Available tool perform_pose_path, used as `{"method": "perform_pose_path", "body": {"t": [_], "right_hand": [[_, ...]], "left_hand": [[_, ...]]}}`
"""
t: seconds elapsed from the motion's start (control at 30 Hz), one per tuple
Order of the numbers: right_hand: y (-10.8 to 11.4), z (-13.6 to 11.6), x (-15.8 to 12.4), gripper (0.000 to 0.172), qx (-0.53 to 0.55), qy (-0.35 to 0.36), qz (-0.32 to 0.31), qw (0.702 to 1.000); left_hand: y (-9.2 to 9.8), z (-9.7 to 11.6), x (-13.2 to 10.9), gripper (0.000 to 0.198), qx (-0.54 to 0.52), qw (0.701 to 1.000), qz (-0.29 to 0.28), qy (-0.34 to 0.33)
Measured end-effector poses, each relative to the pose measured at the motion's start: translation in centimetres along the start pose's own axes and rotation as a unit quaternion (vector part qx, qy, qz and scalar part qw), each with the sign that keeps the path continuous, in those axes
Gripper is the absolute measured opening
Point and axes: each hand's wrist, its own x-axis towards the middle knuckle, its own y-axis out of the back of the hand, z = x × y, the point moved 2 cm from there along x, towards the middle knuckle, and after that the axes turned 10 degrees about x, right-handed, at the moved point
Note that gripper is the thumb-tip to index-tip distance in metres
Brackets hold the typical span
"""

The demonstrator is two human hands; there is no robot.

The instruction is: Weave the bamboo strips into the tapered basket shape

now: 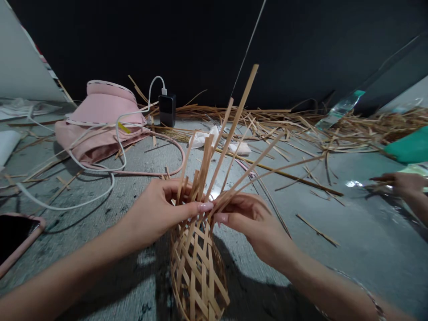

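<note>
A half-woven bamboo basket stands upright at the bottom centre, with open lattice walls. Long loose strips rise and fan out from its top. My left hand grips the basket's upper rim from the left, fingers wrapped round the strips and thumb across the front. My right hand comes from the right and pinches a few of the strips where they leave the weave. The two thumbs almost touch above the lattice.
A pink visor hat, a white cable and a black power bank lie at the back left. A phone sits at the left edge. Bamboo strips litter the far floor. Another person's hand is at the right.
</note>
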Motion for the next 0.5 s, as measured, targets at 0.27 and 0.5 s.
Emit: {"method": "perform_pose_path", "body": {"t": [0.27, 0.5], "right_hand": [[-0.35, -0.21, 0.02, 0.007, -0.061, -0.002, 0.027, 0.998], [-0.50, -0.14, 0.57, 0.021, -0.051, 0.004, 0.084, 0.995]], "left_hand": [[0.02, 0.13, -0.07, 0.022, 0.027, 0.999, 0.014, 0.020], [-0.06, 0.45, -0.14, 0.015, 0.049, 0.998, 0.027, -0.008]]}}
